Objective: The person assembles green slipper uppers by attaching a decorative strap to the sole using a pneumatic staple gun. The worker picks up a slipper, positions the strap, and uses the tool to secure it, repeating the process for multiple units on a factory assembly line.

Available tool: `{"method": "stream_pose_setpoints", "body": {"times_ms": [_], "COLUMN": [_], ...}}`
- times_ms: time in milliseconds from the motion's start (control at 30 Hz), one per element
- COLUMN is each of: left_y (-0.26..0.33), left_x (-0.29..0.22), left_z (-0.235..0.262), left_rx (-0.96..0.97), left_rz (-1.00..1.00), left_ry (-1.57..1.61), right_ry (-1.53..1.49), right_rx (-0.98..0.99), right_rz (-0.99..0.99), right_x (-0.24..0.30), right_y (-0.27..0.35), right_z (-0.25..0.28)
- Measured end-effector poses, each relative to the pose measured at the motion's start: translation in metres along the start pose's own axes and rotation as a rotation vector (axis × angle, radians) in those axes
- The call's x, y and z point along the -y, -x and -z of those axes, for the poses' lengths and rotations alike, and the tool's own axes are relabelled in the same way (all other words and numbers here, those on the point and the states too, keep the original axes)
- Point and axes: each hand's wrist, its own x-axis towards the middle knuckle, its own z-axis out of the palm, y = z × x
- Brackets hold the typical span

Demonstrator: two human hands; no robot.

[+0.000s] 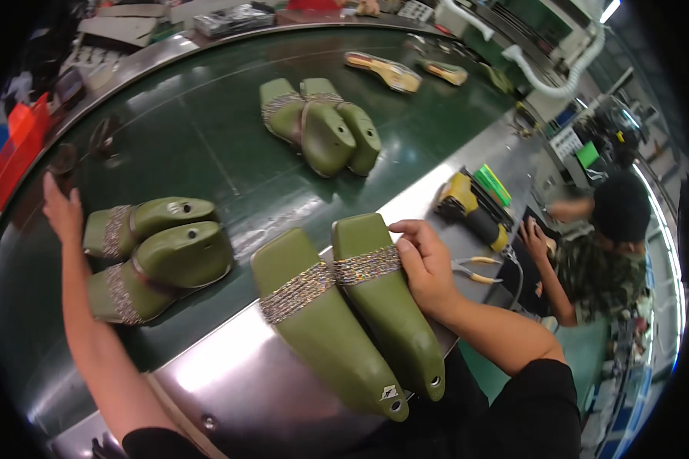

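Two green shoe lasts lie side by side before me, soles hidden, each with a glittery woven strap across its front: a left one (325, 329) and a right one (386, 306). My right hand (429, 268) grips the right last's edge beside its strap, fingers curled and thumb on top. My left hand (63, 210) reaches to the far left, fingers apart, by a dark blurred item (63, 158); whether it touches this is unclear. Near my left forearm sits another pair of strapped lasts, an upper one (149, 222) and a lower one (176, 264).
A third pair of lasts (321, 134) stands further along the green belt (191, 145). Beyond lie tan-and-green shoe parts (383, 71). A yellow-and-black power tool (475, 206) and yellow-handled pincers (478, 269) rest on the metal ledge. A co-worker (608, 245) sits at right.
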Motion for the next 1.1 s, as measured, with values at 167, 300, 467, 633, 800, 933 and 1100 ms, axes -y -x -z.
{"method": "stream_pose_setpoints", "body": {"times_ms": [167,300,467,633,800,933,1100], "left_y": [-0.015,-0.009,-0.018,-0.011,-0.055,-0.055,-0.033], "left_x": [0.004,0.002,-0.044,-0.010,-0.071,-0.052,-0.077], "left_z": [-0.011,0.006,0.035,0.041,0.032,0.015,0.026], "left_rx": [0.511,0.527,0.536,0.221,0.113,0.430,0.760], "left_rz": [0.123,0.133,0.250,0.151,0.662,0.435,0.118], "left_ry": [-0.081,-0.072,-0.226,0.095,1.190,1.108,0.963], "right_ry": [-0.062,0.119,0.140,-0.030,0.013,-0.051,-0.027], "right_rx": [-0.039,-0.006,-0.025,0.062,0.066,0.090,0.077], "right_rz": [-0.028,0.014,0.010,-0.005,-0.017,-0.002,-0.030], "right_x": [-0.009,0.000,-0.007,-0.004,0.000,-0.001,-0.004], "right_y": [0.005,0.003,0.012,0.008,0.010,0.006,0.011], "right_z": [-0.002,-0.004,0.002,-0.012,-0.008,-0.012,-0.007]}}
